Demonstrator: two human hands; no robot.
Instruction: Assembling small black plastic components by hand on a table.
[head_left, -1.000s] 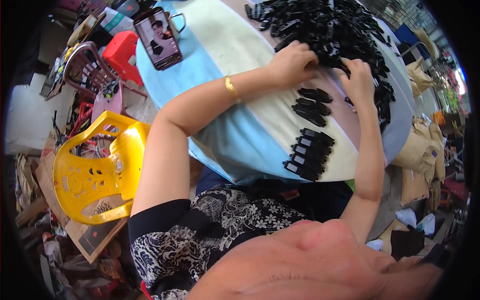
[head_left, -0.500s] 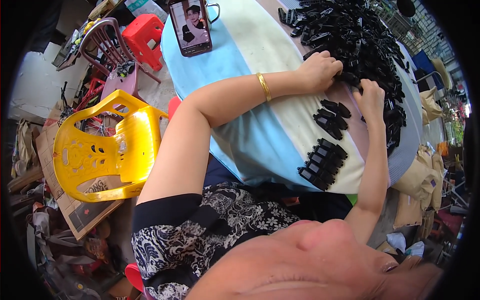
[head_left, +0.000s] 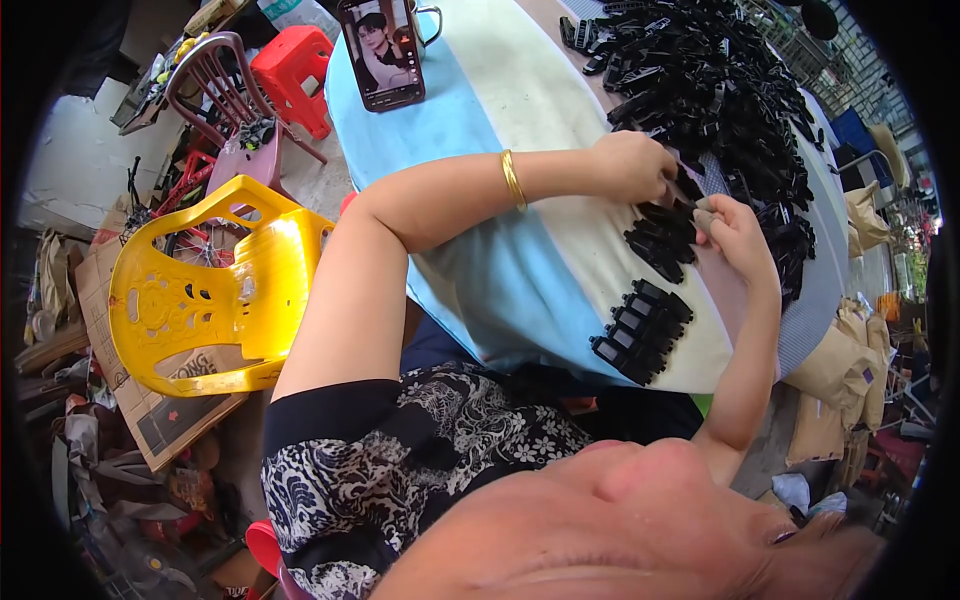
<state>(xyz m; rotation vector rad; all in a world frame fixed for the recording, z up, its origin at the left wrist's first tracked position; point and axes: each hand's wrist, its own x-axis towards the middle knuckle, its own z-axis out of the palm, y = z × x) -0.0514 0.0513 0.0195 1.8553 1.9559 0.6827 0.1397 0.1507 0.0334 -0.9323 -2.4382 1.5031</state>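
Note:
My left hand [head_left: 637, 166], below a gold bangle [head_left: 513, 180], is closed with a small black plastic part [head_left: 687, 187] at its fingertips. Facing it, my right hand [head_left: 738, 236] is pinched shut close to the same part's lower end; whatever lies inside its fingers is hidden. Just beneath the hands lies a loose group of black parts [head_left: 656, 246]. Closer to the table edge, several more stand side by side in a neat row [head_left: 642, 330]. Beyond my hands spreads a large heap of black plastic parts [head_left: 690, 85].
A striped cloth covers the round table [head_left: 545, 270]. A phone [head_left: 385, 60] leans against a metal mug [head_left: 428, 24] at the far left. Left of the table are a yellow plastic chair [head_left: 270, 290], a red stool [head_left: 295, 80] and cardboard [head_left: 180, 430]. Paper sacks [head_left: 840, 345] stand at right.
Both hands have drawn back from the heap's edge toward me, over the loose group. A black part now shows between them, and my right fingers have curled in.

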